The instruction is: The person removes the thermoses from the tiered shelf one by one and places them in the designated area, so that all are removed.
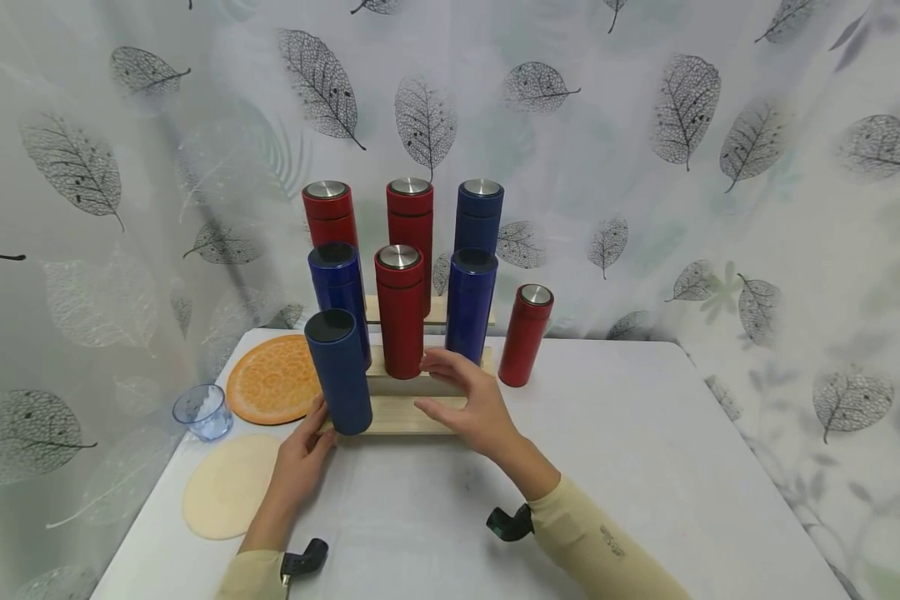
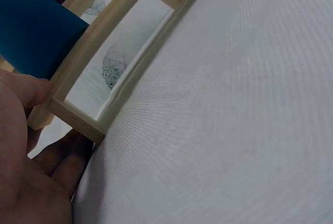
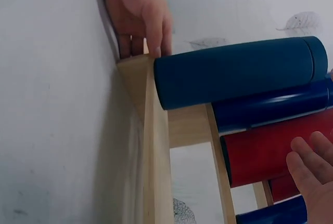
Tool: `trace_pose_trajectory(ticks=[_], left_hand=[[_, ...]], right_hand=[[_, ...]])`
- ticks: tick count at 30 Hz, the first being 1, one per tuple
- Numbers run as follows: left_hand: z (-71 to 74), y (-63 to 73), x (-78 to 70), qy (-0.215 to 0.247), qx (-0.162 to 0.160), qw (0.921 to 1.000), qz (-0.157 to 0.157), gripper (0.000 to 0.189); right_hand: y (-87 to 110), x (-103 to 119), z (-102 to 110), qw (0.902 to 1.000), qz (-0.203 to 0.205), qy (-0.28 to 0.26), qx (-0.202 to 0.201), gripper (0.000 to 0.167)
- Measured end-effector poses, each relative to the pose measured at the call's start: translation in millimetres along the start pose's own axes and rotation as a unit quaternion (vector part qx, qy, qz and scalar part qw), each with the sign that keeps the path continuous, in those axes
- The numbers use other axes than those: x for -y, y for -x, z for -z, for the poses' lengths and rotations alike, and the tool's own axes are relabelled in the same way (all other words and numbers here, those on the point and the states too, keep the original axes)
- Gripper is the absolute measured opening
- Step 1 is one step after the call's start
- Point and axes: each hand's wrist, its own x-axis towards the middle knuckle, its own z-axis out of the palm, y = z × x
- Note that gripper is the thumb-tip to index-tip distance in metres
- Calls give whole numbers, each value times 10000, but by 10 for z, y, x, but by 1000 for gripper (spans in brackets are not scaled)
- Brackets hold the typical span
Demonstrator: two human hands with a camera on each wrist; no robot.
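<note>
A tiered wooden rack [image 1: 412, 415] carries red and blue flasks in three rows. My left hand [image 1: 300, 458] grips the rack's lower left end; in the left wrist view its fingers bend around the wooden corner [image 2: 77, 120]. Just above that hand, a matte blue flask [image 1: 342, 379] stands at the left of the lowest step. My right hand [image 1: 480, 408] hovers over the lowest step's right part, fingers spread and holding nothing. Its fingertips are close to the red flask [image 1: 400, 321] in the middle row, between two glossy blue flasks.
Another red flask [image 1: 525, 337] stands on the white table [image 1: 607, 467] to the right of the rack. On the left lie an orange round mat [image 1: 273, 379] and a cream disc [image 1: 228, 487], beside a blue-tinted glass [image 1: 208, 414]. A leaf-patterned curtain [image 1: 570, 167] hangs behind.
</note>
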Motion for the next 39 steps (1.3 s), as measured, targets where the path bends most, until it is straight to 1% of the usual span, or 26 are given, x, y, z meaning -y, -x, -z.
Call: trace_pose_trajectory(ticks=[8, 16, 22, 25, 33, 39], left_hand=[[-3, 6, 20, 0, -81, 9998, -157, 54], [-6, 17, 34, 4, -110, 9998, -160, 53], [-11, 10, 3, -17, -111, 9997, -208, 53], [-9, 6, -8, -48, -137, 9996, -228, 53], [0, 11, -11, -42, -87, 9999, -135, 53], [-1, 15, 15, -76, -107, 9996, -232, 53]], right_hand=[[-49, -48, -172, 9998, 8, -105, 182, 65], [-115, -63, -339, 9990, -227, -149, 346, 66], [-160, -55, -473, 9993, -149, 48, 353, 66], [-182, -90, -531, 9991, -188, 80, 379, 67], [-249, -187, -674, 9984, -304, 18, 480, 67], [-276, -219, -752, 9982, -421, 77, 422, 67]])
